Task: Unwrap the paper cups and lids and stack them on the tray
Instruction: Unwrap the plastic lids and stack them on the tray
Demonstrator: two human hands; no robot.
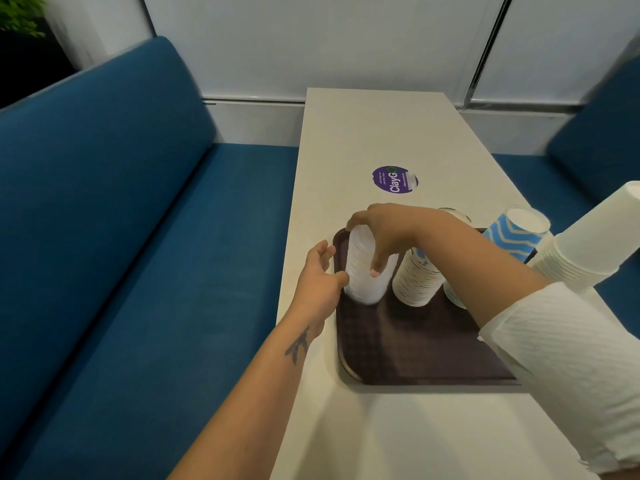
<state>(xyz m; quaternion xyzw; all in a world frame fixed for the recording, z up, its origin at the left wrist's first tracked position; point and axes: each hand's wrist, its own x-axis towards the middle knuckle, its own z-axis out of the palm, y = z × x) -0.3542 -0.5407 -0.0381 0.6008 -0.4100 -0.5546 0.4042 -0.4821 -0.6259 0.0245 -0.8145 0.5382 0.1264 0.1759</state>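
1. Head view: a person's right hand (382,233) arches over a stack of translucent white lids (367,268) standing at the far left corner of a dark brown tray (408,344). The fingers curl down the far side and the thumb presses the near face, so the hand grips the stack from above.

2. The left hand (320,275) reaches in from the near left, its fingers loosely spread and its thumb tip touching the stack's lower left side. It steadies the stack and does not clasp it.

3. No wrapper can be made out on the lids. They look bare, though blur makes that uncertain.

4. Just right of the lids stands an upside-down stack of patterned paper cups (420,278). A second stack sits further right, mostly hidden by the right forearm.

5. Beyond the tray's far right corner is a blue wave-patterned cup stack (516,235). A plain white cup stack (588,237) leans in at the right edge of the frame.

6. The tray rests on a pale table (381,133) bearing a purple round sticker (394,179), with blue bench seating (138,220) on the left.

7. Handling, as a judgement: the lids are very light, thin and slick. Nested loosely, the column is likely to flex, shear or topple if squeezed at one point, so it is best held with one hand capping the top and the other supporting low on the side, near the base.
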